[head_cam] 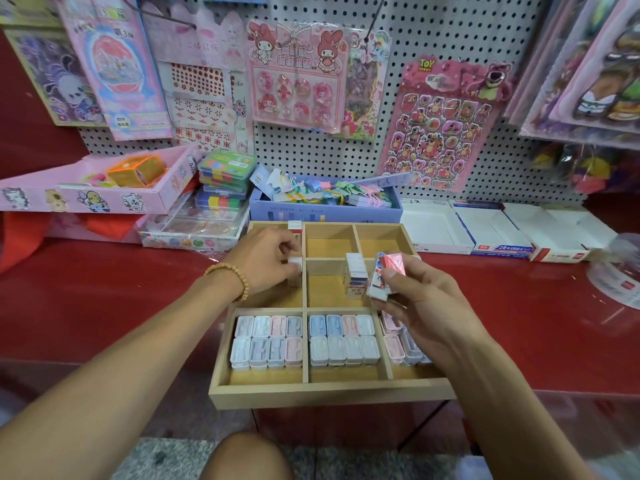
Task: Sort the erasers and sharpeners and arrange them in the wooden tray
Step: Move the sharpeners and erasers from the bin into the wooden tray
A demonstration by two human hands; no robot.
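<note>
Mid-frame, your left hand (pixel 268 259) pinches a white block eraser (pixel 295 264) in the compartmented wooden tray (pixel 325 393); your right hand (pixel 420 303) grips red-sleeved white erasers (pixel 386 277).

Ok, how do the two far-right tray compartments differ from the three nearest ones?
The far-right compartments show bare wood floors; the nearest compartments hold rows of pastel cases. The far ones look smaller, the near ones wider. Both belong to the same wooden tray.
</note>
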